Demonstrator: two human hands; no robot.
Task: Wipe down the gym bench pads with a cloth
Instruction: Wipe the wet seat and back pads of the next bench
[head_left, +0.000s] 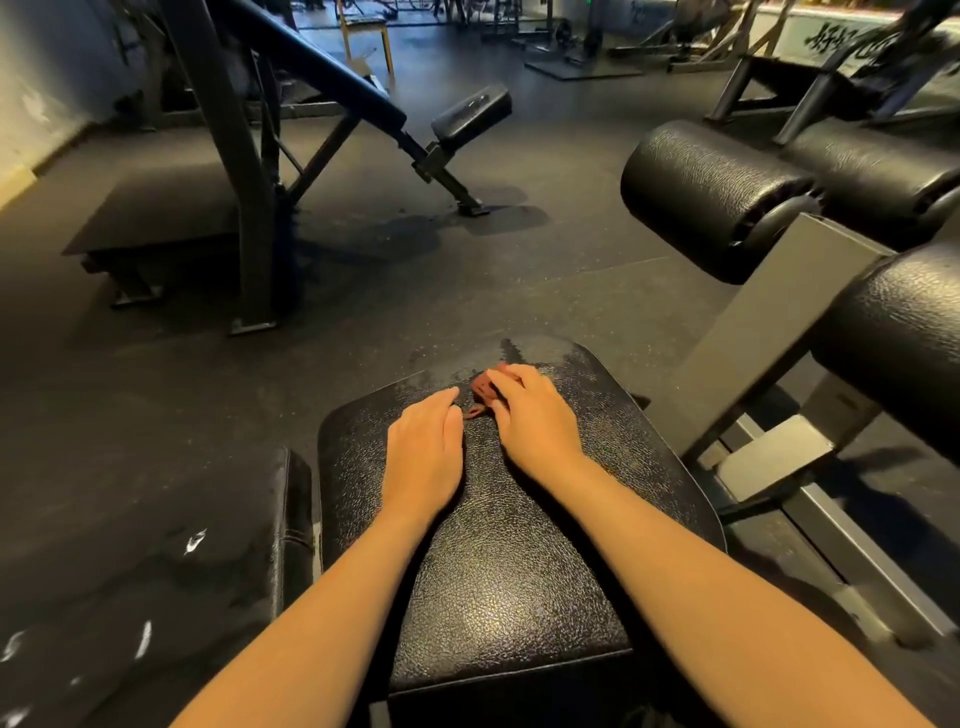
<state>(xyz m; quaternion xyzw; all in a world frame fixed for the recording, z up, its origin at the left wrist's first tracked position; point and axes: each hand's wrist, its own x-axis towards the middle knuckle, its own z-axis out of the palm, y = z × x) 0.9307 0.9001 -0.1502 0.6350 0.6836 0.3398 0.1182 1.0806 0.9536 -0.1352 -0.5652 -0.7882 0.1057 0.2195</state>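
Mid-wipe: my right hand (535, 415) grips the cloth (480, 391) on the seat pad (493, 571), left hand (426, 452) flat beside it (bracing, probably); next, firm strokes toward me.

A cloth (480, 387) is found on the pad (498, 571), near its far edge, gathered under the fingers (511, 376) of the right hand (535, 421). The left hand (423, 452) is laid flat on the same pad, just left of the cloth and nearer the middle. A second pad (293, 519) is set along the pad's left edge. Off the right edge an upright post (769, 332) is fixed, and three roller pads (711, 197) are carried above it, two farther back and one nearer. On the floor (467, 291) behind and to the left an incline bench (322, 67) is placed, and a chair (363, 31) is seen far behind it.
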